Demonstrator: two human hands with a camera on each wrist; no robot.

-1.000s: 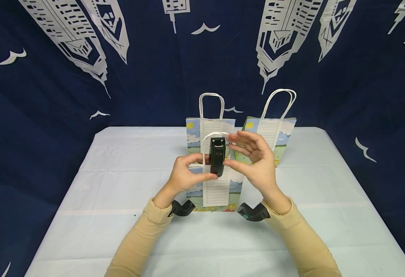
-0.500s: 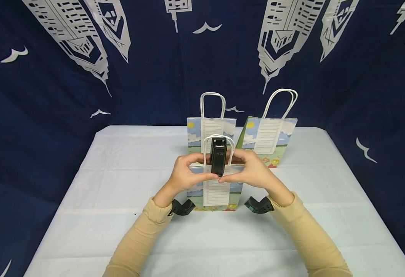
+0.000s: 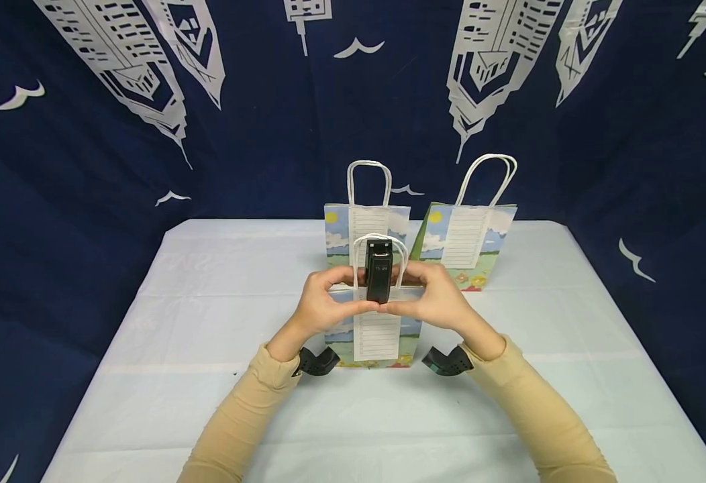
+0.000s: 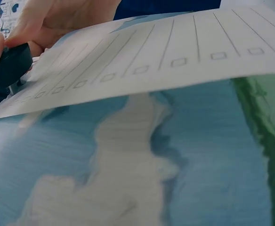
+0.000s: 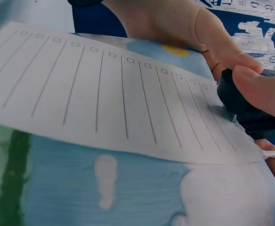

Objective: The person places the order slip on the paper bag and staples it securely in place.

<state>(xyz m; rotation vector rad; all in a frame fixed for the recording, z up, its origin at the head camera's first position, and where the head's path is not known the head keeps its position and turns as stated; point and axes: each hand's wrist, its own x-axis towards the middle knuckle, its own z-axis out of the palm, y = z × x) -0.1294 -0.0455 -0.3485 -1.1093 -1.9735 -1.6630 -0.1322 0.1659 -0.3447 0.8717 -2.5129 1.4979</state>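
Note:
A black stapler (image 3: 379,268) stands over the top edge of the front paper gift bag (image 3: 410,339), between its white handle cords. My left hand (image 3: 319,305) grips the stapler from the left, thumb on the near side and fingers behind. From the right, my right hand (image 3: 440,298) holds it the same way, and the thumb tips meet at its near end. A lined checklist sheet (image 3: 377,339) hangs down the bag's front. In the right wrist view the stapler's jaws (image 5: 229,94) lie at the sheet's upper edge, under the thumb.
Two similar bags stand behind, a left bag (image 3: 336,235) and a right bag (image 3: 498,235), each with a lined sheet on its front. A white cloth covers the table (image 3: 220,322). A navy curtain (image 3: 305,121) with white building prints hangs behind it.
My right hand, spread beside the stapler a second ago, has come down and closed round its right side. My left hand has kept its hold. The bags have stayed in place.

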